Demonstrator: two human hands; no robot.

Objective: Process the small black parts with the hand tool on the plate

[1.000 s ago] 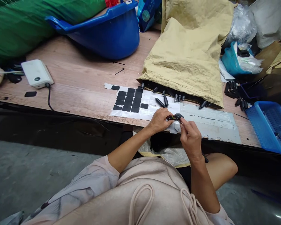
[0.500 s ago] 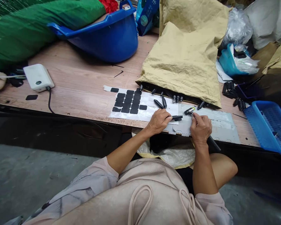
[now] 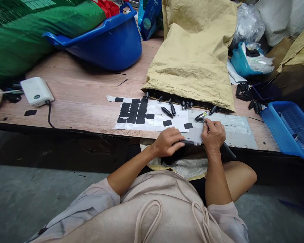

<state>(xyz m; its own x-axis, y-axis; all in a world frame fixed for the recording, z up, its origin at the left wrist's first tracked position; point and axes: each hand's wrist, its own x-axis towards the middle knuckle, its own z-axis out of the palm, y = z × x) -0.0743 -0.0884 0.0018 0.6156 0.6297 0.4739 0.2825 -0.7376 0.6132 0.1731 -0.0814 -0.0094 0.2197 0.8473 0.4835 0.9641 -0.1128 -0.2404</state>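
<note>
My left hand [image 3: 168, 143] is closed around a slim black part [image 3: 190, 143] at the near edge of the wooden table [image 3: 86, 91]. My right hand [image 3: 214, 135] grips a thin tool whose black handle [image 3: 229, 151] sticks out toward me; its tip touches a small black piece with a yellow-green end [image 3: 200, 116]. Beside my hands lies a white backing sheet [image 3: 154, 116] carrying several black pads [image 3: 134, 110]; two loose pads [image 3: 177, 124] sit near its right end. More black parts [image 3: 170, 108] spill from the tan woven sack [image 3: 192, 60].
A blue tub [image 3: 108, 40] and a green sack [image 3: 27, 37] stand at the back left. A white box with a cable [image 3: 36, 91] sits at the left. A blue basket [image 3: 288, 130] is at the right, with other black parts [image 3: 245, 91] and bags behind it.
My hands have separated. The left hand drew its black part back to the table edge. The right hand reached forward with the tool to the piece with the yellow-green end.
</note>
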